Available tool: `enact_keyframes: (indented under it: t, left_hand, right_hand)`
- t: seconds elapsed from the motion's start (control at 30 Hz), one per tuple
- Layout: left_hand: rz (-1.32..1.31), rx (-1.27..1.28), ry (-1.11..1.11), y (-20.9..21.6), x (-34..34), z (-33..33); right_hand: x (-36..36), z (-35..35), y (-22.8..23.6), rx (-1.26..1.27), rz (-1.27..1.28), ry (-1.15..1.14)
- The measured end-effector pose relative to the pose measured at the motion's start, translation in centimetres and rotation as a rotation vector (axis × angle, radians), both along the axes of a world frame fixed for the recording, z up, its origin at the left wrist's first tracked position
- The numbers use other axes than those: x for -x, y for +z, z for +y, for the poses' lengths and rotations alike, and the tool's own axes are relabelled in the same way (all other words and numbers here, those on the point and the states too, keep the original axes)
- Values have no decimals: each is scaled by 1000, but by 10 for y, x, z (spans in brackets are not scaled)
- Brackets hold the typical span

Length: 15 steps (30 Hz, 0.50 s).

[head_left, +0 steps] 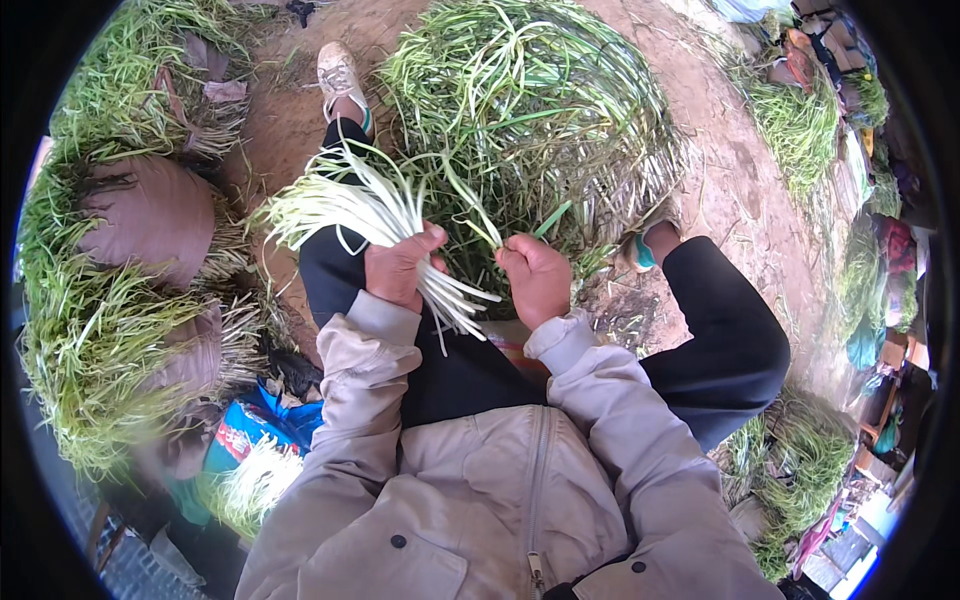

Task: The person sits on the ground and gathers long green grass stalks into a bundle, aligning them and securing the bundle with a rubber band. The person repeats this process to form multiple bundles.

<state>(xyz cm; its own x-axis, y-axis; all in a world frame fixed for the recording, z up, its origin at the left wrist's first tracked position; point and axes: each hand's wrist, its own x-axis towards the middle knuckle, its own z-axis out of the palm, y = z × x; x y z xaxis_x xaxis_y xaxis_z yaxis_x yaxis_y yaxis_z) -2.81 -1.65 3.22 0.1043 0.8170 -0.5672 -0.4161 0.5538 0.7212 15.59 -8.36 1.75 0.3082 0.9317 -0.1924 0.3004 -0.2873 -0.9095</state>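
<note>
My left hand [398,268] is closed around a bunch of pale chives [345,205]. Their light green leaves fan out to the left, and the white stalk ends poke out below my fist to the right. Level with it, my right hand [537,277] is closed in a pinch on a thin chive strand [478,215], which runs up and left toward the large heap. That heap of long green chives [530,110] lies on the ground in front of me, between my feet.
Bundles of chives wrapped in brownish cloth [150,215] line the left side. By my left elbow is a blue and red bag [245,430] with pale chives [255,480] beside it. More chive piles [800,130] and mixed clutter run along the right. Brown ground [720,150] surrounds the heap.
</note>
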Motion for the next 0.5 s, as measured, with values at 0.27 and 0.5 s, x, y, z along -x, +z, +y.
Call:
enact_keyframes:
  t: [0.27, 0.5]
  left_hand:
    - [32, -36, -25, -3, -9, -9]
    - [-64, -38, 89, -1, 1, -8]
  right_hand:
    - [-9, -2, -27, 153, -424, 205]
    - [-31, -15, -51, 295, -688, 370]
